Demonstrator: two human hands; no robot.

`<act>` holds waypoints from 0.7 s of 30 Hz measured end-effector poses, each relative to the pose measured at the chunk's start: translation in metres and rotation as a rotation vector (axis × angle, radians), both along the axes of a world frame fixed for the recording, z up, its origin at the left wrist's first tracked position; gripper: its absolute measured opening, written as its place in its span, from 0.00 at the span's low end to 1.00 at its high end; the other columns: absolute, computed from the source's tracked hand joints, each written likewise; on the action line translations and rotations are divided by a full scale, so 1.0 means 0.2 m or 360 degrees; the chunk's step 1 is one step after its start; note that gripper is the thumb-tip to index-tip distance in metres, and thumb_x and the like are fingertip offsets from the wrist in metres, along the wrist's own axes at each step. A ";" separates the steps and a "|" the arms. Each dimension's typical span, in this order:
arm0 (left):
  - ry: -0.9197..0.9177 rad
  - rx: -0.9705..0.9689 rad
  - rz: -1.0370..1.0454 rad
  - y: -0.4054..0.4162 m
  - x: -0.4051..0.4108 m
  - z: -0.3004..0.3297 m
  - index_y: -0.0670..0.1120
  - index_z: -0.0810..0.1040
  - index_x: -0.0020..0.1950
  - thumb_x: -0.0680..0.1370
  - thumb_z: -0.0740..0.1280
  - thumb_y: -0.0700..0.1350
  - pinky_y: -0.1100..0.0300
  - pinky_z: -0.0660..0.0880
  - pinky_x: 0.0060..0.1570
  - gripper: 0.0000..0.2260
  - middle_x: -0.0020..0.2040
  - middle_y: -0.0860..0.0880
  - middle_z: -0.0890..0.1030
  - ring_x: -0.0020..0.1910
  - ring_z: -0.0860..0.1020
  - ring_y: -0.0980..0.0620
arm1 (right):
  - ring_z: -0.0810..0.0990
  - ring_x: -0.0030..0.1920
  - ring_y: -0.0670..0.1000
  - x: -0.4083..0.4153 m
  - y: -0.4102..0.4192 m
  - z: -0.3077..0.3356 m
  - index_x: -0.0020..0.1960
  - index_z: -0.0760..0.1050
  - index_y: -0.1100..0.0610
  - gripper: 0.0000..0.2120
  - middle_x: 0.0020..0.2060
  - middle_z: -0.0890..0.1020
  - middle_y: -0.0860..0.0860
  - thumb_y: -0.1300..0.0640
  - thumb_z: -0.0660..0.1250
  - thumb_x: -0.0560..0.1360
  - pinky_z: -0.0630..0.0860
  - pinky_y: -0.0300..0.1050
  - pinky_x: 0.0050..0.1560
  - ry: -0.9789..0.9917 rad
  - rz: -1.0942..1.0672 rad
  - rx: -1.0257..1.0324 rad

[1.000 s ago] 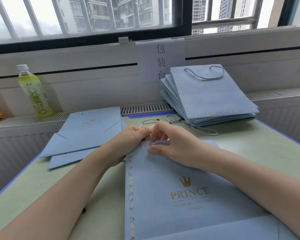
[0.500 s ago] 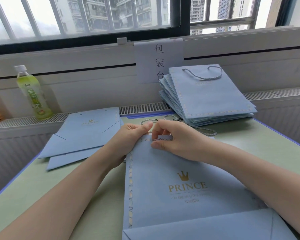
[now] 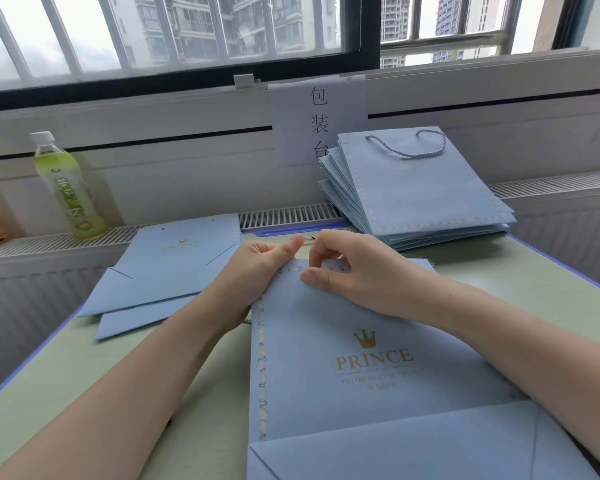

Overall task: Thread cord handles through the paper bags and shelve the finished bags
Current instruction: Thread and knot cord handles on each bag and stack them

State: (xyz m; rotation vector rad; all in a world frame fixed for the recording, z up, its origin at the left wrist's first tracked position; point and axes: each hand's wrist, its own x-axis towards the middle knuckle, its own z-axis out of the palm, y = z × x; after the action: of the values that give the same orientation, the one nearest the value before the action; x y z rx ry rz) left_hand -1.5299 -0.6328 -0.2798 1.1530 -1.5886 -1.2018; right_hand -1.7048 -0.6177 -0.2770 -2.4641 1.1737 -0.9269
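The PRINCE bag point(image 3: 368, 341) lay flat on the desk point(image 3: 84, 393), nearer the person than the finished stack point(image 3: 416, 188). Since a second earlier, both hands had shifted slightly along its top edge; the left hand point(image 3: 257, 268) pinched that edge while the right hand's point(image 3: 354, 268) fingers point(image 3: 314, 277) pinched the cord end point(image 3: 309, 239), threading apparently unfinished.

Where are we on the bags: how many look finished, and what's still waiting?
Done: a stack at the back right, its top bag showing a cord handle; count unclear. In hand: left hand and right hand pinch the top edge of the PRINCE bag; the cord is mostly hidden. Left: at least two flat bags without handles. No shelf in view.
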 end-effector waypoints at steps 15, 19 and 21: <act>0.0038 0.0020 0.0053 0.00 -0.01 -0.01 0.25 0.75 0.48 0.75 0.66 0.55 0.58 0.75 0.32 0.28 0.40 0.32 0.79 0.34 0.77 0.41 | 0.70 0.37 0.38 0.04 0.01 -0.04 0.39 0.67 0.47 0.09 0.35 0.72 0.41 0.49 0.67 0.74 0.63 0.33 0.37 -0.0055 -0.0149 0.0129; -0.0048 -0.0090 0.0059 -0.02 0.00 -0.02 0.25 0.74 0.46 0.74 0.65 0.57 0.58 0.74 0.33 0.30 0.40 0.30 0.78 0.35 0.76 0.40 | 0.70 0.38 0.33 0.02 0.00 -0.02 0.41 0.69 0.49 0.08 0.35 0.72 0.40 0.49 0.67 0.75 0.65 0.29 0.39 -0.0046 -0.0127 0.0112; -0.0127 -0.0149 0.0074 -0.03 0.01 -0.01 0.28 0.77 0.41 0.76 0.64 0.55 0.59 0.73 0.31 0.27 0.36 0.33 0.79 0.31 0.77 0.44 | 0.71 0.40 0.35 0.01 0.00 -0.01 0.43 0.70 0.49 0.08 0.38 0.73 0.40 0.48 0.66 0.75 0.65 0.28 0.41 -0.0028 -0.0131 0.0117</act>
State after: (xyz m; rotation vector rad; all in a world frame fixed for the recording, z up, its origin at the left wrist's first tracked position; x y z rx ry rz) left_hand -1.5286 -0.6382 -0.2816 1.1834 -1.6504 -1.0518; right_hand -1.7033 -0.6177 -0.2792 -2.3616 1.2886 -0.9084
